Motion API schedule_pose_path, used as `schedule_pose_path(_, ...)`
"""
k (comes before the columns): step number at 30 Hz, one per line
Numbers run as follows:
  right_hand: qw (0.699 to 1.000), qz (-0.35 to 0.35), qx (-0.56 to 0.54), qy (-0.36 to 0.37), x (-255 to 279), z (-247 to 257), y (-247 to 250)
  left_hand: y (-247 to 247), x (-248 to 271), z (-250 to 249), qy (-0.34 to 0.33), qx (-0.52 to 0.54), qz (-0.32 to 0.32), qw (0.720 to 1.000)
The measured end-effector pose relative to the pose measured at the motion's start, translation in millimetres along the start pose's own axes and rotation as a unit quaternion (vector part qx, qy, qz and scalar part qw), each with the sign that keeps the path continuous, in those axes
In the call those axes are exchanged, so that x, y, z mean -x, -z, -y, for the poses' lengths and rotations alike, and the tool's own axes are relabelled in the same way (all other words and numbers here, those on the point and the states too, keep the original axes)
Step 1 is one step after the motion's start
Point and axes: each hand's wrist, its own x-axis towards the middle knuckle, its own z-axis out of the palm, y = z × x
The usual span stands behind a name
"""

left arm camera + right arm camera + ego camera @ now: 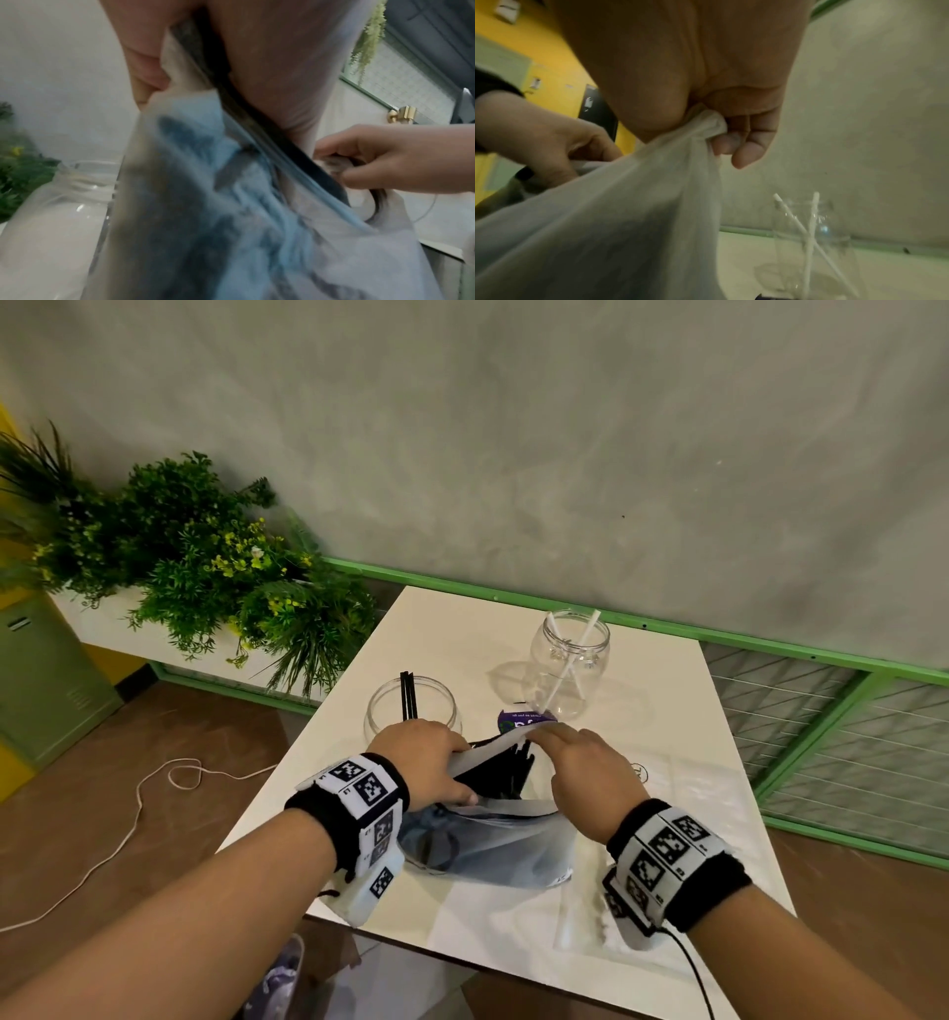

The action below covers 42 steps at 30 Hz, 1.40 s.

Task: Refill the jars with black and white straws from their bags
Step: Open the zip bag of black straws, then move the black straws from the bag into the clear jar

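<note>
A translucent plastic bag (pixel 493 850) holding black straws (pixel 506 773) lies near the table's front middle. My left hand (pixel 436 762) grips the left side of its mouth, and my right hand (pixel 575 762) pinches the right side, holding the mouth apart. In the right wrist view the bag's edge (pixel 706 125) is bunched between my right hand's thumb and fingers (pixel 741 150). The left wrist view shows the bag (pixel 231 203) close up. A clear jar (pixel 411 706) with black straws stands just beyond my left hand. A second clear jar (pixel 570 665) with two white straws (pixel 808 239) stands farther back right.
A purple-labelled packet (pixel 521 719) lies between the jars, partly hidden by the bag. The white table (pixel 693 814) abuts a green rail and grey wall. Green plants (pixel 195 567) fill a planter at left. A white cord (pixel 128 814) trails on the brown floor.
</note>
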Motion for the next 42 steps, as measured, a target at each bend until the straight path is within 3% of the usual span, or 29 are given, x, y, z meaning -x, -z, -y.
schedule_pose_path(5, 0.968, 0.029, -0.251, -0.009, -7.9, -7.3, -20.2, -7.2, -2.4, 14.7, 0.029, 0.036, -0.020, 0.999)
schedule_pose_path(9, 0.922, 0.045, -0.383, -0.035, -8.0, -5.2, -34.7, -14.4, -1.1, 20.1, 0.031, 0.174, 0.001, 0.984)
schedule_pose_path(13, 0.926, 0.071, -0.369, -0.044, -8.6, -10.2, -52.7, -19.8, -3.0, 23.1, 0.031, 0.198, -0.018, 0.980)
schedule_pose_path(16, 0.927, 0.088, -0.364, -0.010, -8.1, -3.9, -63.6, -22.4, -4.9, 21.3, 0.037, 0.195, -0.045, 0.979)
schedule_pose_path(20, 0.940, 0.022, -0.337, -0.042, -12.2, 11.9, -71.6, -23.7, -3.3, 14.8, 0.034, 0.233, -0.079, 0.969)
schedule_pose_path(23, 0.919, -0.026, -0.386, -0.073, -14.2, 10.7, -69.6, -18.9, -1.2, 20.7, 0.042, 0.279, -0.110, 0.953)
schedule_pose_path(26, 0.901, -0.047, -0.425, -0.073, -14.8, 1.4, -67.1, -14.8, -0.6, 30.9, 0.053, 0.320, -0.090, 0.942)
schedule_pose_path(29, 0.896, -0.014, -0.441, -0.056, -16.8, -4.1, -65.6, -17.4, -1.6, 35.0, 0.066, 0.326, -0.047, 0.942)
schedule_pose_path(33, 0.902, 0.012, -0.431, -0.011, -24.0, 5.2, -64.0, -23.4, -3.8, 26.7, 0.101, 0.344, -0.081, 0.930)
schedule_pose_path(37, 0.915, -0.001, -0.404, -0.018, -27.5, 14.4, -64.2, -20.0, -5.3, 18.6, 0.141, 0.406, -0.096, 0.898)
schedule_pose_path(40, 0.909, -0.009, -0.416, -0.033, -26.1, 7.5, -63.9, -16.3, 2.8, 29.3, 0.153, 0.390, -0.075, 0.905)
schedule_pose_path(42, 0.906, -0.005, -0.422, -0.031, -25.1, 2.9, -62.8, -8.5, 9.8, 36.1, 0.144, 0.305, -0.015, 0.941)
